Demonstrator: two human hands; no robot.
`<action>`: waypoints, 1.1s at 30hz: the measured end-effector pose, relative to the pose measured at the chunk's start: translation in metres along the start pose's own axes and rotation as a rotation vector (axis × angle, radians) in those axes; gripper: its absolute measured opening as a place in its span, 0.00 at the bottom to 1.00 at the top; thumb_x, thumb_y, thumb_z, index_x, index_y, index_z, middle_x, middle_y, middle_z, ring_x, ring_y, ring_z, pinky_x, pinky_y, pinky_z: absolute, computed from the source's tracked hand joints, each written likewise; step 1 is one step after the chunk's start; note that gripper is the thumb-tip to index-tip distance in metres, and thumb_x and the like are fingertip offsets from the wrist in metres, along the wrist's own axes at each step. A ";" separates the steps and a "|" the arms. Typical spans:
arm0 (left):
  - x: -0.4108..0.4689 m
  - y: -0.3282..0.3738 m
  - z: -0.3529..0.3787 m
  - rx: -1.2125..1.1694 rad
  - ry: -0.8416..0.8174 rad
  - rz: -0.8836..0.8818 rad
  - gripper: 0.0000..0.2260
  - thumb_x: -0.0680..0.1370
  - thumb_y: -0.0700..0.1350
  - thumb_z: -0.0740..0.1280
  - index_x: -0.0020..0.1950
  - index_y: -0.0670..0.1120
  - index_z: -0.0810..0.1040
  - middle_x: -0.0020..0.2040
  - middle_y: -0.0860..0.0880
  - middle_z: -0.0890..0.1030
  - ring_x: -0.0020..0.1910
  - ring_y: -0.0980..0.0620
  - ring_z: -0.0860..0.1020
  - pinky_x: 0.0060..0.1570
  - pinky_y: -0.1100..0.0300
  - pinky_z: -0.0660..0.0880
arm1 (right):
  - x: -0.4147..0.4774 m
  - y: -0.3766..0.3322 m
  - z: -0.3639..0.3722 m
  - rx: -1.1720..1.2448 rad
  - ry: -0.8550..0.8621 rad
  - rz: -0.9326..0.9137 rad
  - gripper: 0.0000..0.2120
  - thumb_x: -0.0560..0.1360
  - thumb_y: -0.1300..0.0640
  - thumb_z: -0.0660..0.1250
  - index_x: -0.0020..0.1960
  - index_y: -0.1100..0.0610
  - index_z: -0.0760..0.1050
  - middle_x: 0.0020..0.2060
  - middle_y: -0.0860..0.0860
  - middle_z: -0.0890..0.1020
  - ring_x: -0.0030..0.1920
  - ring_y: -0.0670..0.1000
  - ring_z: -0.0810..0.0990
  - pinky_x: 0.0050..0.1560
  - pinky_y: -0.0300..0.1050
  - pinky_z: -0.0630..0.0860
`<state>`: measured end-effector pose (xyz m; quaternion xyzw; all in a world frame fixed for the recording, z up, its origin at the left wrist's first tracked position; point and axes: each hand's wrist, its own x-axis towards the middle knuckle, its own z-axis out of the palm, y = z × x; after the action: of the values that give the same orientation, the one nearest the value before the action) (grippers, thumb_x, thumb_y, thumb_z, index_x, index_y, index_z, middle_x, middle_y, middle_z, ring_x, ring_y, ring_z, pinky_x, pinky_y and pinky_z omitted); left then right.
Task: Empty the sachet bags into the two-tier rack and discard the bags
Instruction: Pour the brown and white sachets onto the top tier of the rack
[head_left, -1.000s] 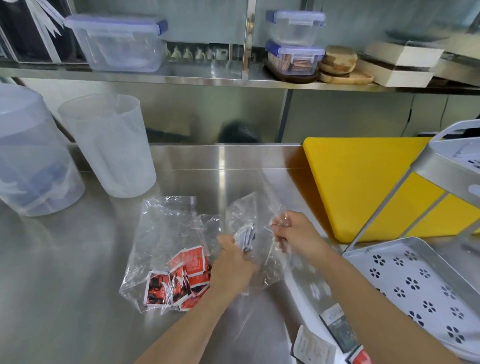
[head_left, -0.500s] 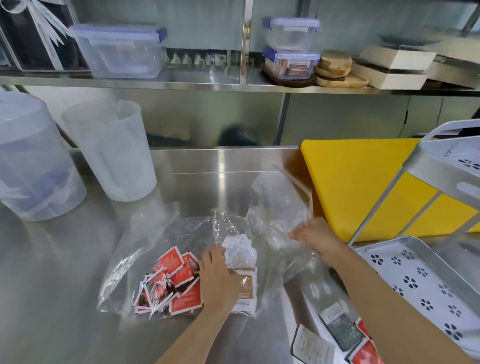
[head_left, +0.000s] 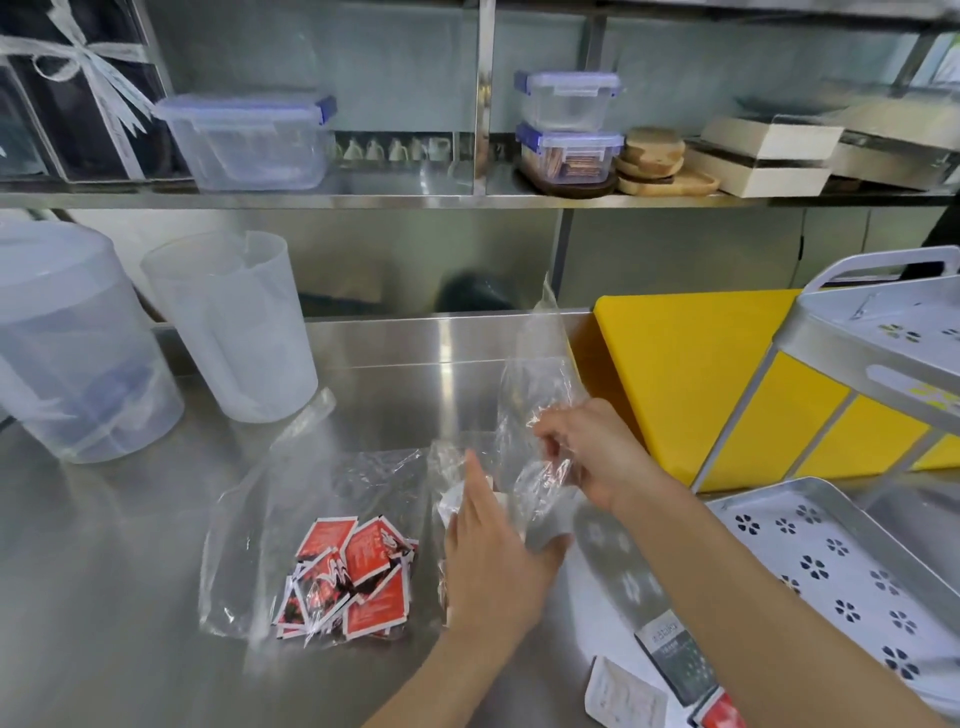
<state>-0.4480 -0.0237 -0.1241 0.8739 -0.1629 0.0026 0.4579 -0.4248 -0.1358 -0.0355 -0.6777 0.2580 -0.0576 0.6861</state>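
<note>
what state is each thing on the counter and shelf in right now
left hand: flat, pressing sachets down
right hand: pinching clear bag
clear bag: lifted, looks nearly empty
bag of red sachets: lying flat, still full
rack's lower tray: no sachets visible
tall jug: upright, lidless
shelf tubs: lids on

No legible text on sachets (head_left: 353, 577) or packets (head_left: 675, 649).

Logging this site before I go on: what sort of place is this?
Most likely a commercial kitchen or café prep area: a stainless steel counter and wall shelf, a yellow cutting board, and bagged red sachets.
</note>
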 end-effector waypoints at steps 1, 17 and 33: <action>0.006 0.004 -0.002 0.017 0.059 0.019 0.54 0.66 0.60 0.72 0.73 0.55 0.31 0.78 0.45 0.54 0.75 0.44 0.58 0.73 0.47 0.58 | -0.003 -0.004 0.002 0.023 -0.001 -0.011 0.10 0.69 0.69 0.62 0.30 0.61 0.69 0.23 0.55 0.69 0.24 0.50 0.67 0.23 0.38 0.63; 0.085 0.081 -0.101 -0.754 0.160 0.132 0.14 0.72 0.40 0.71 0.31 0.57 0.83 0.30 0.56 0.84 0.35 0.60 0.83 0.49 0.62 0.77 | -0.010 -0.013 -0.041 0.253 0.216 -0.356 0.03 0.71 0.59 0.70 0.43 0.56 0.77 0.37 0.53 0.79 0.36 0.51 0.74 0.34 0.38 0.69; 0.076 0.092 -0.125 -0.478 -0.259 0.167 0.13 0.63 0.62 0.71 0.47 0.65 0.79 0.40 0.67 0.82 0.43 0.73 0.78 0.44 0.70 0.69 | -0.034 -0.028 -0.037 0.069 0.033 -0.628 0.08 0.71 0.67 0.68 0.34 0.63 0.74 0.22 0.48 0.76 0.26 0.46 0.74 0.25 0.32 0.69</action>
<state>-0.3847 0.0066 0.0342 0.7178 -0.2875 -0.1098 0.6246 -0.4629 -0.1565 0.0030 -0.6997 0.0451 -0.2862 0.6530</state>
